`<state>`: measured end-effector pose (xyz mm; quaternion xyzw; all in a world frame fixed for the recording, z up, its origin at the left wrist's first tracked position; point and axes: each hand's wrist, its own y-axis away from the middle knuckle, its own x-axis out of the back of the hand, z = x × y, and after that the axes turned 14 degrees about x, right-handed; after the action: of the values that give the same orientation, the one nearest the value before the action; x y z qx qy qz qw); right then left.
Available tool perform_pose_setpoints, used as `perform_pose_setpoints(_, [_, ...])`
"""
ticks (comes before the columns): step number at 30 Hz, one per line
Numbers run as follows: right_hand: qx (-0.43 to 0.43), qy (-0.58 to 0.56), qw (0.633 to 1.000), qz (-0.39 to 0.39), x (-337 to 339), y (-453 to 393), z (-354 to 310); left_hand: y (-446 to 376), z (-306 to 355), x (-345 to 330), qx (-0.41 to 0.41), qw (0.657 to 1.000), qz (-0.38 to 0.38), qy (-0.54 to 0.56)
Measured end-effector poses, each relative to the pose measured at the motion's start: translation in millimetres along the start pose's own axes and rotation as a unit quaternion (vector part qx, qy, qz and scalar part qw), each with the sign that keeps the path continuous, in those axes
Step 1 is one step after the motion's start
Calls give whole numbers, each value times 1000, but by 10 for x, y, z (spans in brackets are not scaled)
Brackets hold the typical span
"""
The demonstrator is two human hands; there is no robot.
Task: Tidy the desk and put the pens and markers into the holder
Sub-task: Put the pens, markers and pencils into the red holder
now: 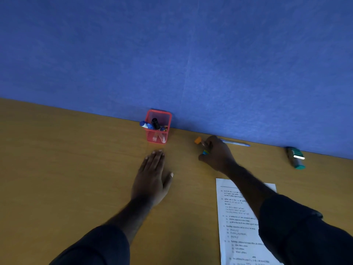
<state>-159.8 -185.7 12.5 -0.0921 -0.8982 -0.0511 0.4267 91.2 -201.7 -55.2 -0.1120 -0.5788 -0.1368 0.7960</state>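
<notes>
A red mesh holder [158, 135] stands against the blue partition, with a blue marker [145, 124], a black marker [155, 123] and other pens inside. My left hand [152, 177] lies flat on the desk just in front of the holder, fingers straight. To the right, my right hand [216, 153] grips a marker with an orange cap [198, 140], its other end showing blue and green below the fingers. A thin blue pen [236, 144] lies along the partition just behind that hand.
A printed paper sheet [238, 222] lies at the lower right, partly under my right forearm. A green and white duster-like object [295, 157] sits far right near the partition. The wooden desk [66, 159] stretches left.
</notes>
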Motion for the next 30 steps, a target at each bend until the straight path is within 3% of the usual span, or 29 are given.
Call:
perform_pose_setpoints(5, [-31,-243,969,31,39,-144,-348,-5,4,-1,1,1000,-2,1])
perform_pose_setpoints(9, [3,-334,941,51,95,-332,-688,-12,-1,-13,2,1000,-1,4])
perform_pose_setpoints(14, [64,-286,952,89,70,-644,-1053,-9,0,-11,2,1000,1,2])
perform_pose_setpoints(21, [155,-168,971,77,-68,-958,-1327,-2,2,-6,9,1000,-6,1])
perform_pose_setpoints(30, [135,-183,968,107,-174,-988,-1295,-11,-11,-28,7,1000,-12,-5])
